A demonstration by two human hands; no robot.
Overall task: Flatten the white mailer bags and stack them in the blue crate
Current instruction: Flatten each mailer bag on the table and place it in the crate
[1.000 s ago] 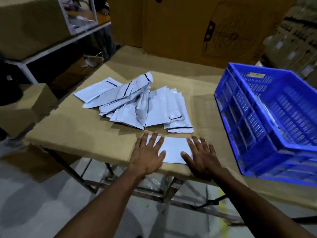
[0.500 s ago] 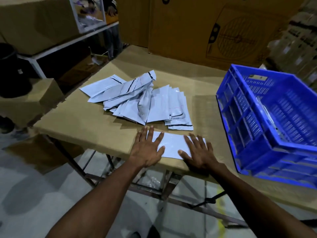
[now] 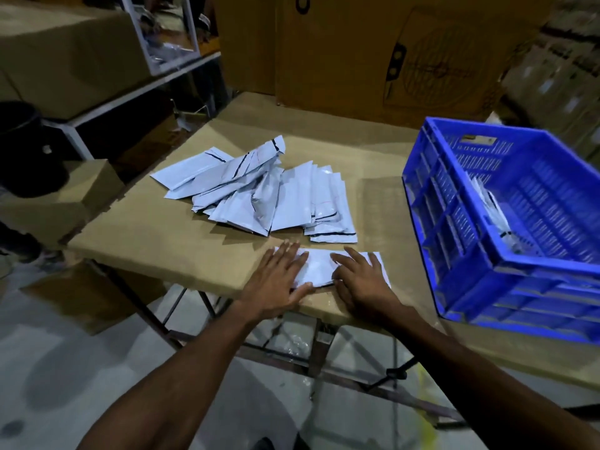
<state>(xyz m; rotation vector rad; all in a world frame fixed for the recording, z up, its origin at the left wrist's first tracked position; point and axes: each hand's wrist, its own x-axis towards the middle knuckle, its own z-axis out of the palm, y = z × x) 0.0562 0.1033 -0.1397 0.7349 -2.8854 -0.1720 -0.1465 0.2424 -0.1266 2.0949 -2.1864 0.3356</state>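
Note:
One white mailer bag (image 3: 319, 266) lies flat at the near edge of the brown table (image 3: 156, 232). My left hand (image 3: 276, 280) presses on its left end with straight fingers. My right hand (image 3: 362, 280) presses on its right part, fingers spread flat. Behind them a loose pile of white mailer bags (image 3: 259, 193) with black strips is spread over the middle of the table. The blue crate (image 3: 506, 228) stands at the right, tilted in view, with a few white bags (image 3: 495, 216) leaning against its inner wall.
Large cardboard boxes (image 3: 383, 50) stand behind the table. A metal shelf (image 3: 107, 102) with cartons is at the left, with a black bin (image 3: 22, 147) and a small carton (image 3: 81, 193) below it. The table's metal frame and grey floor show beneath the near edge.
My right hand has slid left along the bag, closer to my left hand, uncovering the bag's right end. The left hand has stayed pressed on the left end.

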